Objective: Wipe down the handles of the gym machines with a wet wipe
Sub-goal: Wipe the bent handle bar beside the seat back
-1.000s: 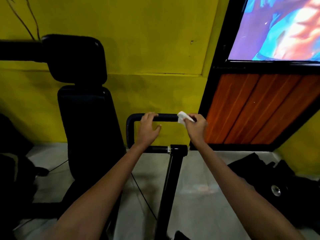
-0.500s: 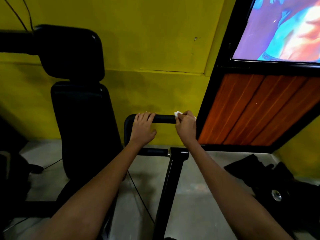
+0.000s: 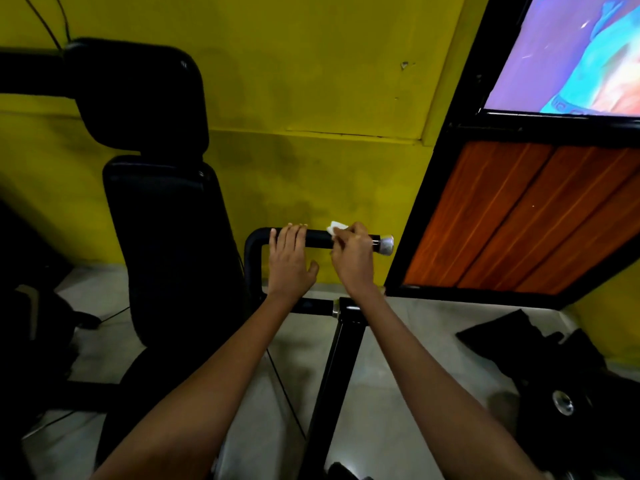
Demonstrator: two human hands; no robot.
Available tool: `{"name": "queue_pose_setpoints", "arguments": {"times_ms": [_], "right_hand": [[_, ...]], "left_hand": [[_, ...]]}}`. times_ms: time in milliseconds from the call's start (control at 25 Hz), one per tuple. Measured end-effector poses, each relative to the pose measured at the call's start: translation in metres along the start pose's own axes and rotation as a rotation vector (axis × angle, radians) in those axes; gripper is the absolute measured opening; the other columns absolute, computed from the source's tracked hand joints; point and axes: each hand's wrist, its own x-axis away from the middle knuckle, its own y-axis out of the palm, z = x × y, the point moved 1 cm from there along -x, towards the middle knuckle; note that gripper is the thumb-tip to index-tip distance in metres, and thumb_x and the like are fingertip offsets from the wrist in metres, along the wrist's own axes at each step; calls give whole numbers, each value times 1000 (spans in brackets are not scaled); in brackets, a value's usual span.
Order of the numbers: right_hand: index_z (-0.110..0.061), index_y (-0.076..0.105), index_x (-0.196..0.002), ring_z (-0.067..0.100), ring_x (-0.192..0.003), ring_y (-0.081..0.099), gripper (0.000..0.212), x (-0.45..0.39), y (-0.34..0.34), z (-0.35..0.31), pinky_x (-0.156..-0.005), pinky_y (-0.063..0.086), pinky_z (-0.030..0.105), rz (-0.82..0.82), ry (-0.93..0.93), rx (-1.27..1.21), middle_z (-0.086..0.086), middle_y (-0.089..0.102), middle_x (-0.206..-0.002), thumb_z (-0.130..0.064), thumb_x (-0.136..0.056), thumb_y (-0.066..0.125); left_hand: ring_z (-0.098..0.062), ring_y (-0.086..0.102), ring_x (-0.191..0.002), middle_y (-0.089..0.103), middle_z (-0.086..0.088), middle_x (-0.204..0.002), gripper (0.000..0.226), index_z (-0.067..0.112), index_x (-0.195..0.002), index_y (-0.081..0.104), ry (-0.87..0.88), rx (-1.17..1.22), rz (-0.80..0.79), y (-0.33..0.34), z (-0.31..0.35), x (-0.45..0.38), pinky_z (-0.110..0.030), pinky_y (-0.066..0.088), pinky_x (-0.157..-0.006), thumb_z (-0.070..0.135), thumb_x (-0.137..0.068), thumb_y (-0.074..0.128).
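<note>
A black padded machine handle (image 3: 317, 238) runs level in front of the yellow wall, bending down at its left end and ending in a silver cap (image 3: 385, 244) on the right. My left hand (image 3: 290, 261) grips the handle near its left bend, fingers curled over the top. My right hand (image 3: 352, 258) is wrapped round the bar just right of it, holding a white wet wipe (image 3: 336, 227) against the grip; only a corner of the wipe sticks out above my fingers.
The handle's black post (image 3: 337, 386) rises from the grey floor between my forearms. A black padded seat back and headrest (image 3: 162, 216) stand to the left. An orange-panelled black frame (image 3: 519, 216) with a screen above is at right. Dark cloth and a weight plate (image 3: 561, 403) lie lower right.
My right hand has slid the wipe leftward along the bar toward my left hand, uncovering the silver end cap. The left hand has kept its grip.
</note>
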Motion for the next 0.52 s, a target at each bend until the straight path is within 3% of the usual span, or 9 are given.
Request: {"name": "queue_pose_setpoints", "arguments": {"times_ms": [80,280,360,520], "right_hand": [[-3,65,-115,32,-89,59,28,-1,-6,8,-79,46,33,-36,-47,37,18,55,-105,-4,-90,52],[1,64,-112,32,-92,58,26,-6,-26,33,-81,46,33,103,213,160,17,53,-109,-5,-91,50],[1,65,-111,33,-94,57,26,-8,-14,16,-88,44,34,89,200,125,17,54,-110,-3,-90,51],[-1,66,-113,32,-92,60,27,-9,-8,6,-83,43,32,20,96,49,18,55,-108,-4,-91,51]], "left_hand": [[-35,52,-118,58,-18,-119,65,-2,-120,55,-17,11,15,-1,2,-2,-55,26,-109,25,-63,73],[-33,49,-117,55,-14,-120,71,3,-122,53,4,9,-8,-5,-7,-4,-48,21,-111,44,-65,57],[-33,48,-118,54,-14,-120,72,3,-123,53,20,-2,-25,-6,-7,-4,-49,23,-110,43,-64,62],[-34,50,-117,55,-15,-122,71,2,-126,51,95,-75,-80,-14,-12,-7,-50,29,-108,29,-65,75]]}}
